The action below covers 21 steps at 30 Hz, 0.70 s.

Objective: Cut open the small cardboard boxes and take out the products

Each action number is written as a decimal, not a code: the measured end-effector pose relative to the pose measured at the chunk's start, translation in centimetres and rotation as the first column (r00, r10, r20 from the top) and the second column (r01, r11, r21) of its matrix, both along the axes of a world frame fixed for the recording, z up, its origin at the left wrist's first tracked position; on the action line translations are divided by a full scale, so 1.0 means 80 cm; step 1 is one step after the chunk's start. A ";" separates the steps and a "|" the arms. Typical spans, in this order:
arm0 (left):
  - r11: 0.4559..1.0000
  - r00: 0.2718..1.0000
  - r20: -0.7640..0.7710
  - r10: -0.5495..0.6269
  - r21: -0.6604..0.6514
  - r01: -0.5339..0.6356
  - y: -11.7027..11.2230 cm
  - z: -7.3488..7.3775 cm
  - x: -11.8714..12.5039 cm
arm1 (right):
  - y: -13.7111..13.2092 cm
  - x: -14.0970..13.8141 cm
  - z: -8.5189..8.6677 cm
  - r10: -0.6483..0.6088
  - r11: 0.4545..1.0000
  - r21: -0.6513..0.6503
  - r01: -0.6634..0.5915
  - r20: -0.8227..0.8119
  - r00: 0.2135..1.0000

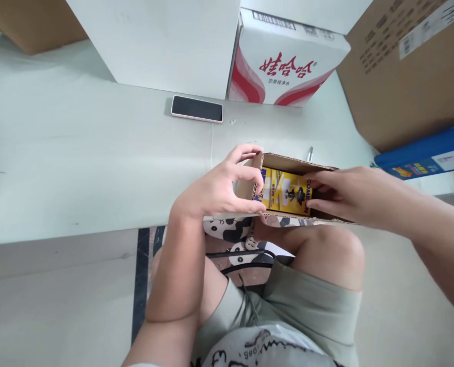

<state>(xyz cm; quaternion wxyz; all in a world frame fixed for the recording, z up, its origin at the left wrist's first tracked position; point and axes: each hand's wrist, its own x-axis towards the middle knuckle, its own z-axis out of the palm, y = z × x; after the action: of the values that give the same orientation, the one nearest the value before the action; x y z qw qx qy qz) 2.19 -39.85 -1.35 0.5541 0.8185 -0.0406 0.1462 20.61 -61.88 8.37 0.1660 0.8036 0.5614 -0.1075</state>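
Note:
A small, open-topped cardboard box [301, 163] sits at the table's near edge, over my lap. Inside it lies a yellow printed packet [282, 192] with a dark cartoon figure and the letters "COME ON". My left hand [219, 186] is curved around the box's left end, thumb at the near edge and fingers at the far side. From the right, my right hand [359, 196] reaches into the box. Its thumb and fingers are on the packet's right end, and part of these fingers is hidden inside the box.
A phone [197, 109] lies beyond my left hand, before a large white box [166, 46]. To its right stands a white and red carton [288, 61]. A big brown carton [410, 66] and a blue package [426, 153] are at the right. A small pen-like object [310, 154] lies behind the box.

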 end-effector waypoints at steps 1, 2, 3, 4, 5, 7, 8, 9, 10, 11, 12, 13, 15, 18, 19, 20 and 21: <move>1.000 1.000 -0.004 0.002 0.000 -0.002 0.000 0.001 -0.001 | 0.013 0.000 -0.006 -0.032 0.994 -0.108 0.035 0.031 0.999; 1.000 1.000 -0.009 0.007 -0.001 -0.007 -0.001 0.002 -0.001 | 0.024 0.000 -0.013 -0.046 0.981 -0.184 0.058 0.070 0.997; 1.000 1.000 -0.012 0.013 -0.004 -0.013 -0.001 0.002 -0.002 | 0.032 0.000 -0.020 -0.042 0.971 -0.230 0.065 0.104 0.994; 1.000 1.000 -0.015 0.018 -0.008 -0.018 0.000 0.002 -0.003 | 0.038 0.001 -0.027 -0.030 0.964 -0.258 0.063 0.130 0.991; 1.000 1.000 -0.016 0.021 -0.014 -0.022 0.000 0.001 -0.004 | 0.042 0.002 -0.033 -0.012 0.961 -0.273 0.052 0.146 0.989; 0.999 0.999 -0.024 0.024 -0.027 -0.025 0.002 0.000 -0.006 | 0.044 0.005 -0.042 0.021 0.960 -0.280 0.025 0.163 0.986; 0.999 0.999 -0.027 0.024 -0.031 -0.025 0.002 -0.001 -0.007 | 0.043 0.007 -0.045 0.036 0.962 -0.274 0.011 0.165 0.986; 0.999 0.999 -0.030 0.023 -0.034 -0.024 0.003 -0.002 -0.008 | 0.040 0.008 -0.046 0.055 0.965 -0.262 -0.011 0.161 0.985; 0.999 0.999 -0.032 0.021 -0.035 -0.022 0.003 -0.002 -0.008 | 0.037 0.009 -0.047 0.080 0.969 -0.243 -0.040 0.155 0.985; 0.999 0.999 -0.033 0.019 -0.034 -0.020 0.003 -0.002 -0.009 | 0.033 0.010 -0.046 0.111 0.973 -0.218 -0.076 0.151 0.982; 0.999 0.999 -0.033 0.015 -0.033 -0.016 0.003 -0.002 -0.009 | 0.028 0.010 -0.046 0.142 0.975 -0.194 -0.111 0.152 0.978; 0.999 0.999 -0.032 0.008 -0.031 -0.009 0.003 -0.001 -0.009 | 0.023 0.009 -0.046 0.172 0.974 -0.172 -0.144 0.158 0.972; 1.000 0.999 -0.035 -0.012 -0.026 0.011 0.002 0.001 -0.010 | 0.013 0.008 -0.047 0.216 0.971 -0.139 -0.192 0.181 0.960; 0.999 0.998 -0.053 -0.024 -0.026 0.023 0.001 0.003 -0.011 | 0.004 0.005 -0.050 0.235 0.971 -0.099 -0.220 0.192 0.953; 0.999 0.998 -0.061 -0.020 -0.030 0.019 0.001 0.004 -0.011 | 0.004 0.005 -0.050 0.232 0.972 -0.091 -0.219 0.183 0.955; 0.999 0.998 -0.067 -0.015 -0.034 0.013 0.001 0.004 -0.011 | 0.005 0.004 -0.049 0.221 0.974 -0.090 -0.208 0.169 0.960; 0.999 0.997 -0.071 -0.011 -0.039 0.009 0.001 0.004 -0.011 | 0.007 0.004 -0.046 0.199 0.978 -0.099 -0.185 0.153 0.968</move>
<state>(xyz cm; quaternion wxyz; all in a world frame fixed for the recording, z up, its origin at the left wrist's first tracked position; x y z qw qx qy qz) 1.32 -39.73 -1.02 0.5717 0.8121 -0.0221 0.1149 20.90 -61.28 4.67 0.2542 0.7439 0.6162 -0.0485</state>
